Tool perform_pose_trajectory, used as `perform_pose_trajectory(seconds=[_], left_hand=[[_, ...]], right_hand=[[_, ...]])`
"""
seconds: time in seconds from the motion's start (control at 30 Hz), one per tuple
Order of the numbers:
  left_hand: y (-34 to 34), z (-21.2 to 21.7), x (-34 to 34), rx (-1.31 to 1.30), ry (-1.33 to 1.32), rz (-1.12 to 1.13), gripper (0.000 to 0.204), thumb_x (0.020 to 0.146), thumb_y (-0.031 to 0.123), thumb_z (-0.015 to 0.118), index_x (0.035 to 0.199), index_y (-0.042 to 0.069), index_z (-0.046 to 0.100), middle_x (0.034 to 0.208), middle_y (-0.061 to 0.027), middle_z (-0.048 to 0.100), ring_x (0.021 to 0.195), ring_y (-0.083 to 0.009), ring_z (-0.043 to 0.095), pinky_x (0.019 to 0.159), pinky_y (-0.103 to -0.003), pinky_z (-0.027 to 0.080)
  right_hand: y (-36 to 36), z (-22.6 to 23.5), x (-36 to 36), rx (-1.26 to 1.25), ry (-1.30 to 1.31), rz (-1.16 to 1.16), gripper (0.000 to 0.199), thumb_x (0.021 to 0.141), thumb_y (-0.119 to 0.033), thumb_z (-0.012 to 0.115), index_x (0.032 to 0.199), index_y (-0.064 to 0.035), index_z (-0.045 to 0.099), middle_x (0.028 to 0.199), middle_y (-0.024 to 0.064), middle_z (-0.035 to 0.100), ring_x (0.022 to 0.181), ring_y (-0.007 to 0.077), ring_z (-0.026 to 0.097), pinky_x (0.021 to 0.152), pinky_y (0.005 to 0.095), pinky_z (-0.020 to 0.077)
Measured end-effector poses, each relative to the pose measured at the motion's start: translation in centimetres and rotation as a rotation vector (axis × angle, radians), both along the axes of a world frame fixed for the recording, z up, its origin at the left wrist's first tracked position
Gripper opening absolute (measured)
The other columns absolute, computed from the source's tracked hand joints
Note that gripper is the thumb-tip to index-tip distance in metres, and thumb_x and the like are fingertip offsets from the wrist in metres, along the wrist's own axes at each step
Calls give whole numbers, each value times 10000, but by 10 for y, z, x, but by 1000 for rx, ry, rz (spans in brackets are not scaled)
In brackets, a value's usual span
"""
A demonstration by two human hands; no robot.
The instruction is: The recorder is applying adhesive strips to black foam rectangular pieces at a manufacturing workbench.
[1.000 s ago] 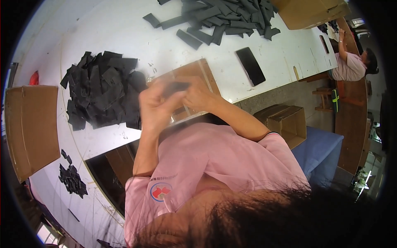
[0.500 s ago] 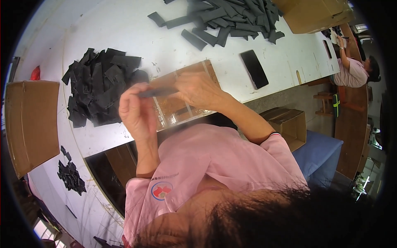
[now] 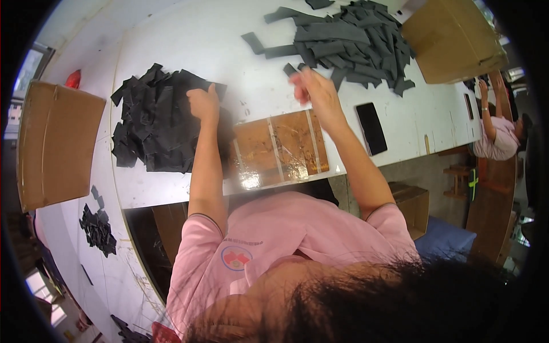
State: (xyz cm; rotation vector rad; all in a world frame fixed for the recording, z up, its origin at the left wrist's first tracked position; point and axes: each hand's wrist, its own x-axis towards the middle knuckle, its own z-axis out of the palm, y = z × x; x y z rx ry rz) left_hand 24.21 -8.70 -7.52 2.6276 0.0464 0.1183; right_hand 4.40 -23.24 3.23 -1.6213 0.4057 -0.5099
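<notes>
My left hand (image 3: pixel 205 104) rests curled at the right edge of a heap of black flat pieces (image 3: pixel 154 120), its fingers closed on one black piece of the heap. My right hand (image 3: pixel 311 91) is stretched out and blurred, fingers apart, just short of a pile of dark grey strips (image 3: pixel 343 40). A single small grey strip (image 3: pixel 289 69) lies by its fingertips. Between my arms a brown taped board (image 3: pixel 280 150) lies on the white table (image 3: pixel 217 40).
A black phone (image 3: pixel 372 128) lies right of the board. A cardboard box (image 3: pixel 54 143) stands at the far left and another (image 3: pixel 452 37) at the top right. Loose black scraps (image 3: pixel 98 228) lie on the lower surface. Another person (image 3: pixel 500 134) works at the right edge.
Both hands held one dark strip together over the board. They have parted: the left hand went left to the black heap, the right hand reached up toward the grey strips.
</notes>
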Motion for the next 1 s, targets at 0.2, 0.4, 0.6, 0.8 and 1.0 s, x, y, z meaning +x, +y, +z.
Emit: perform_pose_trajectory(seconds=[0.2,0.4,0.6,0.8,1.0], left_hand=[[6,-32,13,-146,-7,-143,183,669,175,577,726,3,605,734,-211,597,708,-358,589,659,-419,473],[29,35,-54,-968,-157,-253,143,718,9,613,848,-20,558,653,-15,541,516,-68,497,458,-183,422],[95,95,-141,-1341,221,-645,189,700,-41,618,784,45,472,679,22,453,563,-26,414,481,-149,330],[103,92,-197,-1475,393,-722,231,680,-34,654,764,53,457,677,16,447,538,-23,395,487,-147,326],[97,81,-206,-1312,408,-694,211,754,35,603,924,14,481,793,-15,511,715,-58,489,618,-170,387]], right_hand=[[32,-36,-54,190,221,271,399,893,-346,378,778,-3,547,586,0,466,531,67,425,487,189,354],[56,-22,-74,111,302,194,259,870,-209,454,753,1,552,613,14,492,546,75,440,497,204,361],[86,-7,-82,-459,-90,220,124,738,-112,604,747,0,553,641,75,500,561,185,487,492,284,383],[95,-10,-83,211,30,305,385,670,-189,706,949,7,527,857,51,546,702,111,514,550,242,421],[85,-20,-89,479,104,257,190,683,-152,697,619,-17,580,513,-51,432,515,17,387,454,206,308]])
